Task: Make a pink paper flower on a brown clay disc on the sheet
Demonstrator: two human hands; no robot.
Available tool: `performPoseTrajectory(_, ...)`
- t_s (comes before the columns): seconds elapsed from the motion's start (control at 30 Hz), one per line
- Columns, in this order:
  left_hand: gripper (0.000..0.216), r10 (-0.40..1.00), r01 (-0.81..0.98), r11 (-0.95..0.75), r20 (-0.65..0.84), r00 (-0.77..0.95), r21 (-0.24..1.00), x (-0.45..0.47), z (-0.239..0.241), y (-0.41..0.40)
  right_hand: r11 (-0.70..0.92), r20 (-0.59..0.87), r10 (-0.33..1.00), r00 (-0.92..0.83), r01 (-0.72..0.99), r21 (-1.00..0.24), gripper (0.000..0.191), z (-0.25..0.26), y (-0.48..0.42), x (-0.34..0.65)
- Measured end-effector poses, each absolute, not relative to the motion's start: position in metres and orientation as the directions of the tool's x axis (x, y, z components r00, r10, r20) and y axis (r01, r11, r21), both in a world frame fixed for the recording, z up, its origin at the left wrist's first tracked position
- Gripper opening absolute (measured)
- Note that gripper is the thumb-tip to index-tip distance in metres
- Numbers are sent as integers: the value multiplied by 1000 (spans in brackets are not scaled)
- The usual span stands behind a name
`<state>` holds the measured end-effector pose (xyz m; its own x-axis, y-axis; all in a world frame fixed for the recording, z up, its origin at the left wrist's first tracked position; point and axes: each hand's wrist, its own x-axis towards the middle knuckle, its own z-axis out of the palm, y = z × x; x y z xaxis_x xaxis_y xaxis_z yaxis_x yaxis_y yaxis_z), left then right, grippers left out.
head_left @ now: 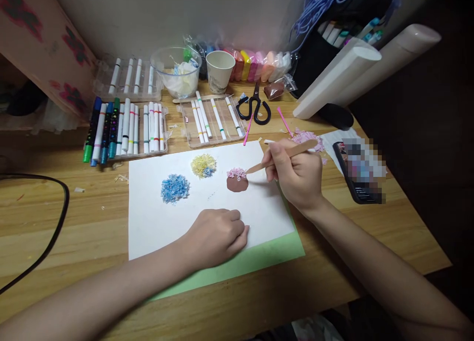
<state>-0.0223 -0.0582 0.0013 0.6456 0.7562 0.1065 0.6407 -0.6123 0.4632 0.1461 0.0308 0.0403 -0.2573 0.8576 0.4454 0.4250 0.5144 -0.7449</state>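
Note:
My right hand [296,175] grips a wooden craft stick [285,155], whose tip meets the edge of a flat brown clay patch [237,184]. Pink paper shreds [236,172] cover the top of that patch. Resting on the white paper [148,232] is my left hand [218,236], its fingers curled; whether anything is inside cannot be made out. Also on the paper are a blue shredded clump [175,188] and a yellow clump [203,165] with a bit of blue. Beneath the white paper lies a green sheet [274,256].
Marker trays [213,121] and loose markers line the back left. Behind stand a clear bowl [177,79], a paper cup [220,71], black scissors [255,106] and packs of coloured clay [255,66]. A phone [355,183] and pink shreds [308,139] lie right; a black cable [61,222] curves left.

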Motion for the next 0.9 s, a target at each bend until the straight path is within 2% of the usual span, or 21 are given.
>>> performPoseTrajectory(0.23,40,757,661,-618,95,646,427,-21,2,-59,711,541,703,-462,431,-556,30,34,16,145)
performPoseTrajectory(0.57,41,756,655,-623,116,644,428,-21,0,-60,805,589,593,-548,411,-428,33,28,21,149)
performPoseTrajectory(0.9,39,750,655,-637,128,649,406,-21,-1,-59,889,661,445,-604,384,-248,25,20,25,151)
